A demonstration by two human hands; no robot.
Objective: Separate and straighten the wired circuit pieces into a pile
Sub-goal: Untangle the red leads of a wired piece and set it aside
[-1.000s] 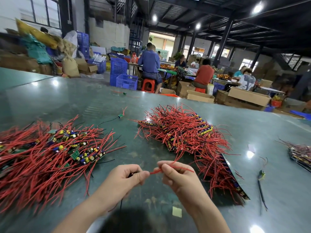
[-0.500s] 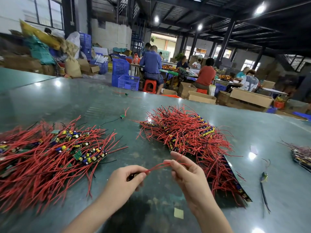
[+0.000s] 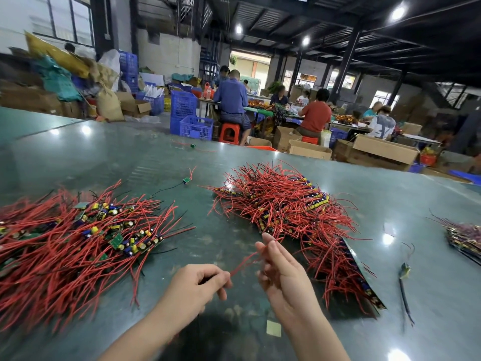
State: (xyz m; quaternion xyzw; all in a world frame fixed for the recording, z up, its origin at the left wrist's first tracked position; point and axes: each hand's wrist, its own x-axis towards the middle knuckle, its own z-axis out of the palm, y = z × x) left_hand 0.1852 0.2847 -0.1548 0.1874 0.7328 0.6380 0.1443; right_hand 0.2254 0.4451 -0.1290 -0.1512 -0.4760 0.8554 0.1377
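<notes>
Head view of a green worktop [image 3: 260, 157] in a workshop. The left hand [image 3: 197, 287] sits near the worktop's near edge with fingers curled, pinching one end of a single red wire [image 3: 243, 263] between thumb and forefinger. The wire runs up and to the right to the right hand [image 3: 283, 274], whose fingers [image 3: 270, 246] are nearly straight and raised; the wire passes along them, but whether they pinch it or merely touch it cannot be told. The circuit board at the held wire's end is hidden inside the left hand.

Left of the hands lies a broad pile of wired circuit pieces [image 3: 73, 243] — red leads fanned outward, small boards and capacitors showing near its middle. A second, tangled heap [image 3: 283, 204] lies toward the middle of the worktop, just beyond the right hand, trailing toward the near right. A single loose piece [image 3: 187, 180] rests between the two heaps, farther back. Another stray piece [image 3: 404, 268] with a dark lead lies toward the right edge, and a further bundle [image 3: 466, 238] touches that edge. A small yellow square [image 3: 273, 328] lies at the near edge, beside the right forearm.

Beyond the far edge — seated workers, blue crates [image 3: 191, 118] and cardboard boxes [image 3: 385, 149].
</notes>
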